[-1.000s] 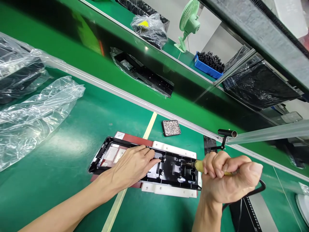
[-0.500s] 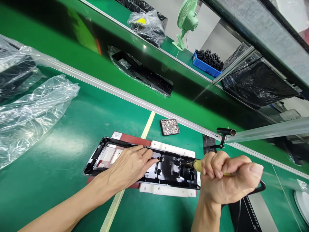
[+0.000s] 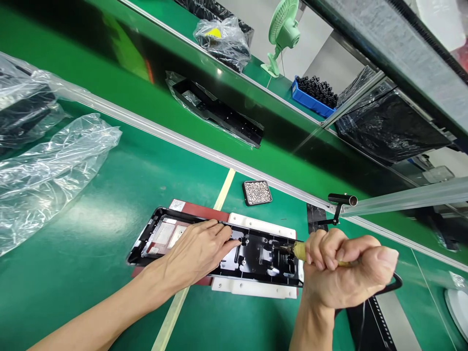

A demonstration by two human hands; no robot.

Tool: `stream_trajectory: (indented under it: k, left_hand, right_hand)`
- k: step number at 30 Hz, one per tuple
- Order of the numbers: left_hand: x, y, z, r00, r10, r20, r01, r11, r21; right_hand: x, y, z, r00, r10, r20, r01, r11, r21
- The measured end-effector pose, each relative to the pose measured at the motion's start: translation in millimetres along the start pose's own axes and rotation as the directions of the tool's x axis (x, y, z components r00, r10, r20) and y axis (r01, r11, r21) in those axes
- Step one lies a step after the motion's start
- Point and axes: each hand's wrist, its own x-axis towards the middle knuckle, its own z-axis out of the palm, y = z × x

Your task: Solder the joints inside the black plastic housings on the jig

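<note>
A long black plastic housing (image 3: 252,261) lies open side up on a red-brown board (image 3: 199,210) with white fixture blocks (image 3: 261,223). My left hand (image 3: 204,243) rests across its middle, fingers bent over the far rim and thumb inside, gripping it. My right hand (image 3: 347,268) is closed in a fist round the yellow handle of a soldering iron (image 3: 300,251), thumb at the handle's rear. The iron's metal end reaches down into the right part of the housing; its exact contact point is too small to make out.
A small black tray (image 3: 257,192) of tiny metal pieces stands behind the housing. Clear plastic bags (image 3: 54,170) lie at left. Beyond the metal rail, a bagged black part (image 3: 219,112) lies on a green belt. A black tube holder (image 3: 342,200) stands at right.
The bagged black part beyond the rail has shifted slightly to the right. Both hands, the iron and the housing stay practically in place.
</note>
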Motion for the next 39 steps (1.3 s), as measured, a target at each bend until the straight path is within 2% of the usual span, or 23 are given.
stream_trajectory:
  k: [10,39]
  left_hand:
    - [-1.4,0.2,0.8,1.0,-0.005,0.008,0.006,1.0,-0.007]
    - [-1.5,0.0,2.2,1.0,-0.013,0.002,0.013,1.0,0.0]
  right_hand:
    - [0.6,-0.9,-1.9,0.999,0.03,0.016,-0.03,0.999,0.02]
    - [0.2,1.5,-4.0,0.999,-0.001,0.045,0.0,1.0,0.02]
